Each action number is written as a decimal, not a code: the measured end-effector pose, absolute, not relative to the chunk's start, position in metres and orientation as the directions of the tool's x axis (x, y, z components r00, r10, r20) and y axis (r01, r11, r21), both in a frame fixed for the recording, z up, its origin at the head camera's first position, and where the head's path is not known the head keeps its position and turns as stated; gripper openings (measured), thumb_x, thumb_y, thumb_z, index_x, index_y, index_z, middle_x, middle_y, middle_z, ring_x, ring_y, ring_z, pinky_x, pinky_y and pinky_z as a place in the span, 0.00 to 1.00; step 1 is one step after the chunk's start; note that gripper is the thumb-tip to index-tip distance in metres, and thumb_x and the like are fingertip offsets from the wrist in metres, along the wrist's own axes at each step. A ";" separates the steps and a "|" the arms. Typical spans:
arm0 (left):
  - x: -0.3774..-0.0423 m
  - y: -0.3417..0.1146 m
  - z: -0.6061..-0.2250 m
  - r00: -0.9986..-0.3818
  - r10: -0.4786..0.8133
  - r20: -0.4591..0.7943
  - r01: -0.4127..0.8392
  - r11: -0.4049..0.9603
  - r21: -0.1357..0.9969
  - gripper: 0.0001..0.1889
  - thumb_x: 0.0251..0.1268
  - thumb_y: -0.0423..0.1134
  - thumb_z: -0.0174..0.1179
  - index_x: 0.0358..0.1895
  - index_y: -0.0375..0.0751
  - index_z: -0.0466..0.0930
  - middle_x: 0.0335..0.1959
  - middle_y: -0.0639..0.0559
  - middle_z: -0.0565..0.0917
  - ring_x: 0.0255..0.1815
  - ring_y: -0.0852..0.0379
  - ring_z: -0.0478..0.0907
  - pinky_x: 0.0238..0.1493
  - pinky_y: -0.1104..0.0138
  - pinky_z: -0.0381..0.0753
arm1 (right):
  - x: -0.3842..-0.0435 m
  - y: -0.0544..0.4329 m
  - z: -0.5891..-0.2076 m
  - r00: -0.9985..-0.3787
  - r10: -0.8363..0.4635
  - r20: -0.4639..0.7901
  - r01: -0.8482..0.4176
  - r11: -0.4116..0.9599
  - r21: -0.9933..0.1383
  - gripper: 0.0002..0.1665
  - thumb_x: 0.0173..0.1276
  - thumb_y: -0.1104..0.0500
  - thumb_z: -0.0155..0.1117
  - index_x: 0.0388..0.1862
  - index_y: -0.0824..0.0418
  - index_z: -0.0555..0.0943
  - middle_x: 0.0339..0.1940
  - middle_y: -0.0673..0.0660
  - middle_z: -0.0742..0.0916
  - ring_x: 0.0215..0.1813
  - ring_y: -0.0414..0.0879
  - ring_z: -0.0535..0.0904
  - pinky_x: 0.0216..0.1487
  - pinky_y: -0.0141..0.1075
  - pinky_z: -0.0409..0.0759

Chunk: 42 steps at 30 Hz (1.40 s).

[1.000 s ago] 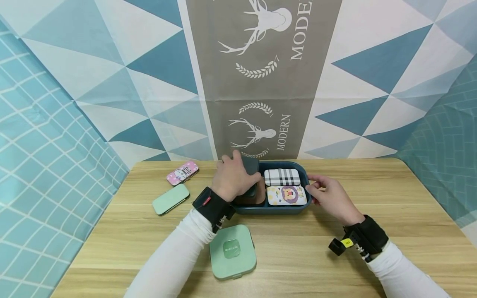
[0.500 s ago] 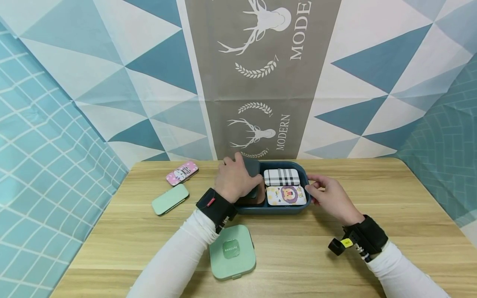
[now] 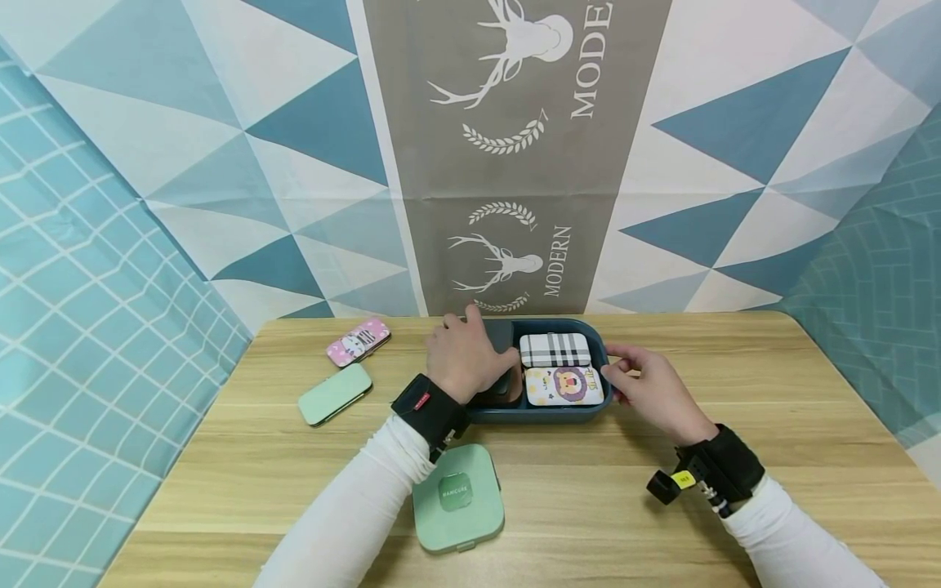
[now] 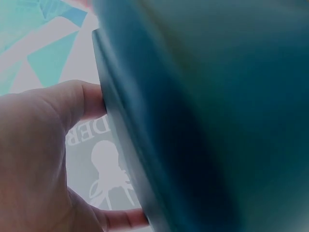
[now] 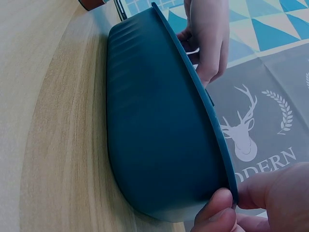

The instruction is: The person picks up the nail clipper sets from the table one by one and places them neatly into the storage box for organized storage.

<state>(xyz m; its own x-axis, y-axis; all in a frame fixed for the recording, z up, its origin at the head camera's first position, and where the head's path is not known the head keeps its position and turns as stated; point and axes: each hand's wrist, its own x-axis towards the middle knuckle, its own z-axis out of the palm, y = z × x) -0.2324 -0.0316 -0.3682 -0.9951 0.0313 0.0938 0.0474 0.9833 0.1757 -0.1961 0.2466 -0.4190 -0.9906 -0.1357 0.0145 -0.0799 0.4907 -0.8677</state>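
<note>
A dark blue divided bin [image 3: 544,416] stands near the back of the table. My left hand [image 3: 461,358] reaches over its left side and grips a flat dark green case [image 3: 500,334] by its edges, inside the left compartment. Partly under that case shows something brown [image 3: 516,385]; the rest of it is hidden. In the right compartment lie a plaid case [image 3: 555,349] and a lion-print case [image 3: 564,386]. My right hand [image 3: 653,385] pinches the bin's right rim, and the right wrist view shows thumb and finger on the rim.
Left of the bin lie a pink cartoon case [image 3: 358,341] and a slim mint-green case [image 3: 335,395]. A square mint-green manicure case [image 3: 457,518] lies in front, beside the left forearm. A patterned cloth backdrop [image 3: 507,163] rises behind the table's rear edge.
My left hand has shifted slightly right and down with the dark green case, which sits a little lower in the left compartment. My right hand stays on the rim.
</note>
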 end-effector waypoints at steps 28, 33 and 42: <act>-0.234 -0.022 -0.378 -0.995 0.060 0.080 0.066 0.996 0.067 0.45 0.64 0.74 0.61 0.68 0.37 0.71 0.51 0.33 0.81 0.45 0.38 0.83 0.57 0.47 0.68 | -0.196 0.247 -0.419 -0.991 -0.137 0.013 -0.078 0.476 -0.876 0.29 0.83 0.63 0.58 0.78 0.72 0.69 0.40 0.63 0.81 0.33 0.51 0.80 0.32 0.38 0.83; -0.233 -0.022 -0.378 -0.994 0.069 0.083 0.076 0.994 0.080 0.43 0.64 0.73 0.61 0.66 0.37 0.72 0.48 0.34 0.81 0.44 0.39 0.82 0.56 0.47 0.67 | -0.196 0.247 -0.419 -0.990 -0.139 0.016 -0.081 0.479 -0.874 0.29 0.83 0.63 0.58 0.78 0.72 0.69 0.40 0.63 0.81 0.33 0.51 0.80 0.32 0.37 0.83; -0.234 -0.021 -0.381 -0.995 0.071 0.069 0.076 0.995 0.070 0.43 0.66 0.73 0.60 0.65 0.37 0.72 0.46 0.34 0.81 0.41 0.40 0.83 0.56 0.47 0.65 | -0.196 0.246 -0.418 -0.990 -0.141 0.013 -0.079 0.475 -0.877 0.29 0.83 0.63 0.58 0.78 0.73 0.68 0.40 0.63 0.81 0.33 0.51 0.80 0.32 0.37 0.83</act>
<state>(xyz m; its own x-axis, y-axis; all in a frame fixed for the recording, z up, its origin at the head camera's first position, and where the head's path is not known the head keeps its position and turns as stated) -0.2342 -0.0207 -0.3809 -0.9951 0.0707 0.0693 0.0755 0.9947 0.0699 -0.1955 0.2463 -0.4184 -0.9899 -0.1409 0.0126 -0.0787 0.4746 -0.8767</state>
